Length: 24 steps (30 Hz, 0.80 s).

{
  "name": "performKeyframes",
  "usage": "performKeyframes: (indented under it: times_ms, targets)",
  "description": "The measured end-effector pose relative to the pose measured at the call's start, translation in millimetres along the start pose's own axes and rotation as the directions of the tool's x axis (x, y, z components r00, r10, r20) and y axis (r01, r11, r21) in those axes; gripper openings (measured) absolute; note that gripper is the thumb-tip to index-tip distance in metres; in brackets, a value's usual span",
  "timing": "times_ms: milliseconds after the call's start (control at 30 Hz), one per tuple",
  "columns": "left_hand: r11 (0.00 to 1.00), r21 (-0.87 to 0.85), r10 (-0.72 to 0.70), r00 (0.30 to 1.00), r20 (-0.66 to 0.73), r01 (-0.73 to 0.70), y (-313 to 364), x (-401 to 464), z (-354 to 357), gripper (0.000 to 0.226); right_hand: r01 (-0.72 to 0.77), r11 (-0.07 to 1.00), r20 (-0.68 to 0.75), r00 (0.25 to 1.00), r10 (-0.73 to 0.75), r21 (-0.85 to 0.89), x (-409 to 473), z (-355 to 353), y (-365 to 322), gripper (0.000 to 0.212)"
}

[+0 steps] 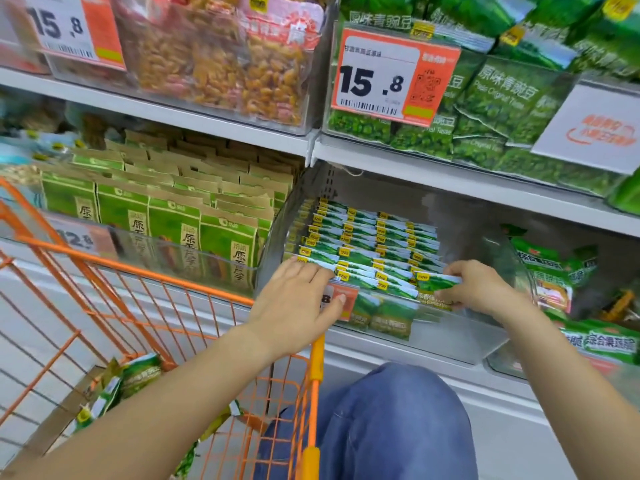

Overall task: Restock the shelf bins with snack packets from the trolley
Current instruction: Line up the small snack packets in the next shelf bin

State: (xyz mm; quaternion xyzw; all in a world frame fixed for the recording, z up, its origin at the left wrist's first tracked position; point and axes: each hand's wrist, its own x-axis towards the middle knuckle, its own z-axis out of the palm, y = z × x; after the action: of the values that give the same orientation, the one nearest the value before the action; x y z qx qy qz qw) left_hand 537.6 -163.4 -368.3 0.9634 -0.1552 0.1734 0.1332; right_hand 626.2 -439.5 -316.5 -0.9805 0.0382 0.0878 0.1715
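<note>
A clear plastic shelf bin (460, 336) on the lower shelf holds several rows of green snack packets (367, 244) standing on edge. My left hand (298, 299) lies flat with straight fingers on the front row of packets and over the bin's front rim, covering part of an orange price tag (348, 301). My right hand (485, 287) grips a green packet (438, 289) at the bin's front right, among the front row. The orange wire trolley (166, 306) stands at lower left, with a few green packets (117, 386) lying at its bottom.
Left of the bin stands a bin of green-and-kraft packets (162, 216). The upper shelf carries bins of golden snacks (214, 64) and green pea bags (502, 98) with a 15.8 price tag (388, 74). More green bags (568, 282) lie at right. My knee in jeans (391, 420) is below.
</note>
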Motion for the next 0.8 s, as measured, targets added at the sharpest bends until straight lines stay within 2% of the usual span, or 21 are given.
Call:
performKeyframes:
  times_ms: [100, 233, 367, 600, 667, 733, 800]
  targets:
    - [1.000, -0.002, 0.003, 1.000, 0.002, -0.003, -1.0, -1.1, -1.1, 0.064, 0.003, 0.999, -0.014, 1.000, -0.004, -0.053, 1.4, -1.9, -1.9, 0.050]
    - [1.000, 0.004, -0.001, 1.000, 0.021, 0.001, -1.5, -1.1, -0.3, 0.059, 0.045, 0.990, -0.071, 0.996, -0.055, -0.137, -5.7, -12.3, -8.4, 0.022]
    - [1.000, -0.005, -0.002, 1.000, 0.023, 0.002, -2.5, -0.7, 1.7, 0.052, 0.023, 0.998, 0.011, 1.000, -0.023, -0.059, -2.5, -16.0, -9.6, 0.016]
    - [1.000, 0.003, 0.005, 1.000, -0.008, -0.005, -3.6, -1.5, 3.5, 0.050, -0.063, 0.998, 0.053, 0.997, 0.062, 0.017, 1.1, 4.4, -4.4, 0.018]
    - [1.000, 0.003, 0.005, 0.999, 0.033, -0.005, -2.2, 0.0, -1.2, 0.050, -0.050, 0.999, 0.035, 0.998, 0.050, 0.004, -1.5, 4.7, -2.5, 0.019]
    - [0.998, -0.059, 0.014, 0.994, 0.107, -0.008, -3.6, 2.2, -10.9, 0.048, -0.023, 0.999, 0.032, 0.999, 0.025, -0.049, -5.8, 2.7, -2.4, 0.031]
    - [0.983, -0.181, 0.054, 0.988, 0.146, -0.027, -9.0, -0.5, -28.7, 0.049, -0.002, 0.988, -0.004, 1.000, 0.002, -0.152, -13.6, -1.8, -5.0, 0.032]
